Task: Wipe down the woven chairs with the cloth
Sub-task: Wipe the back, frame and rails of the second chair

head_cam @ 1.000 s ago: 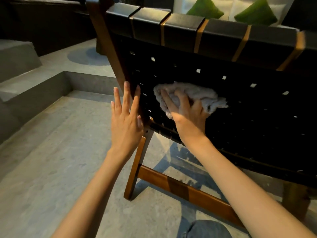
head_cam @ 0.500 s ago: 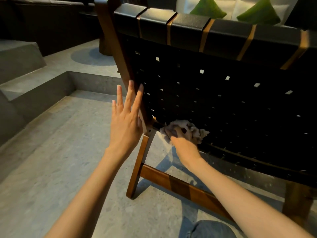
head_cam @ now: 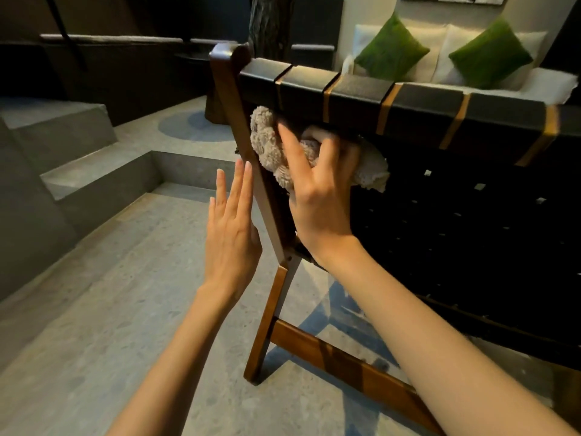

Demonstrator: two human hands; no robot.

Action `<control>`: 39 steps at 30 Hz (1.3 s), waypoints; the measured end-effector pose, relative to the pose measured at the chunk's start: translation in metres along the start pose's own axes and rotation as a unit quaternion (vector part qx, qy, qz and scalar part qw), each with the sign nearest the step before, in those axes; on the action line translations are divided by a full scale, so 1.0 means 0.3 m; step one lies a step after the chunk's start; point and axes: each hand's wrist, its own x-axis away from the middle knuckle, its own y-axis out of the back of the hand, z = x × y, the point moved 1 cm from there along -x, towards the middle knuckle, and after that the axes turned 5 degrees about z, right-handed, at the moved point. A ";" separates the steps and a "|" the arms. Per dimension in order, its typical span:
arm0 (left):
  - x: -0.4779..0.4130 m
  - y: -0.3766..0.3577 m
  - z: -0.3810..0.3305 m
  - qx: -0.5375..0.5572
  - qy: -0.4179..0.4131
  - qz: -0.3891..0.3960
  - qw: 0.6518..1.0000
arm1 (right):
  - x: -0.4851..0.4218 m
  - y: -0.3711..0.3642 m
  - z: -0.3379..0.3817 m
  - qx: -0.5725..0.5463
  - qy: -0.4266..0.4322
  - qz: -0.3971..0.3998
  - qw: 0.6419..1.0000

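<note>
At the chair's (head_cam: pixel 424 102) top left, a cloth (head_cam: pixel 267 146) is gripped by the right hand (head_cam: pixel 317 209); the left hand (head_cam: pixel 231 234) is held flat, empty.

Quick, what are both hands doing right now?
Left hand: open, fingers straight, holding nothing.
Right hand: holds the cloth against the woven chair back.

Frame post (head_cam: pixel 234 105) blocks rightward; floor (head_cam: pixel 110 294) side open.

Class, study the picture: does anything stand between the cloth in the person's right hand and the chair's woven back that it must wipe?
Nothing visible does. The right hand holds the cloth directly against the woven back, just under the top rail, beside the wooden side post. The open left hand is left of that post.
</note>
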 end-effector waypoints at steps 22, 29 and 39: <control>0.076 -0.137 0.077 0.020 -0.003 0.118 0.993 | 0.500 -0.321 -0.173 -0.025 -0.111 0.476 0.872; 0.123 -0.208 0.067 0.000 0.001 0.168 0.986 | 0.556 -0.327 -0.199 0.021 -0.224 0.576 0.786; 0.203 -0.287 0.000 -0.011 -0.016 0.221 0.975 | 0.588 -0.233 -0.265 0.078 -0.180 0.499 0.844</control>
